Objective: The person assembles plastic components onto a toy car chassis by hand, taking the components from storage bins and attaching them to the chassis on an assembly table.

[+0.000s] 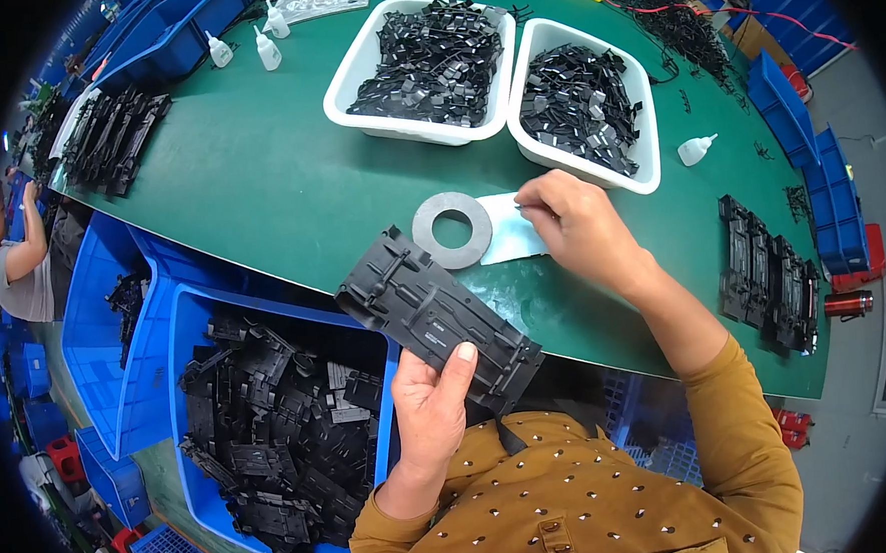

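Observation:
My left hand (pixel 428 409) grips a long black moulded plastic part (pixel 404 294) by its near edge, thumb on top, tilted above the table's front edge. Just beyond it, a flat grey ring-shaped roll (pixel 473 243) lies on the green table. Beside the roll is a shiny pale sheet (pixel 506 235), partly covered by my right hand (pixel 589 231). The right fingers are pinched together at the sheet's upper corner. Whether they hold the sheet or something small is hidden.
Two white tubs (pixel 354 116) (pixel 648 166) hold small black clips. A blue crate (pixel 185 410) of black parts stands at lower left. Stacked black parts (pixel 115 143) (pixel 763 270) lie at both table ends. A white squeeze bottle (pixel 697 149) lies right. Another person (pixel 24 263) is far left.

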`<state>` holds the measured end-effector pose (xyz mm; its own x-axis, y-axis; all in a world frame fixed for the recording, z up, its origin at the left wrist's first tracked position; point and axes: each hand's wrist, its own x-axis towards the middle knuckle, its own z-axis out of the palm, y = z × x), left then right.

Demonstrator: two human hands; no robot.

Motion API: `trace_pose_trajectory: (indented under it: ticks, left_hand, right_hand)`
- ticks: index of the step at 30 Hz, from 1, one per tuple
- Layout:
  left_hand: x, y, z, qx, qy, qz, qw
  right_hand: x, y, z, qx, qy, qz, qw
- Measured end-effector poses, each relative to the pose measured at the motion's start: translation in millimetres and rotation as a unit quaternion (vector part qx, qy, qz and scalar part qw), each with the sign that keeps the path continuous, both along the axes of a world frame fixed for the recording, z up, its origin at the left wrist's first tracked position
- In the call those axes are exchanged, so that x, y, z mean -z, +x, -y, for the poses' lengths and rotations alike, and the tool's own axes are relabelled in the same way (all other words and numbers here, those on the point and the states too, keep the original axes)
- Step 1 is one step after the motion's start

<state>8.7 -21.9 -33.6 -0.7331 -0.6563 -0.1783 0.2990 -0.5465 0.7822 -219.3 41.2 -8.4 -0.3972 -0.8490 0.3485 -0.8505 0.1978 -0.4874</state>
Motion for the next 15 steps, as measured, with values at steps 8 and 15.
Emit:
trace_pose_trajectory:
  ticks: [8, 15]
  left_hand:
    - [-10.6, -4.0, -13.7, 0.02, -0.044, 0.012, 0.999]
    - [-15.8, -0.2, -29.0, 0.048, -0.117, 0.008, 0.992]
  right_hand:
    - [-26.4, 56.5, -21.0, -0.088, -0.222, -0.027, 0.971]
    - [-19.4, 67.9, -23.6, -0.107, -0.276, -0.051, 0.954]
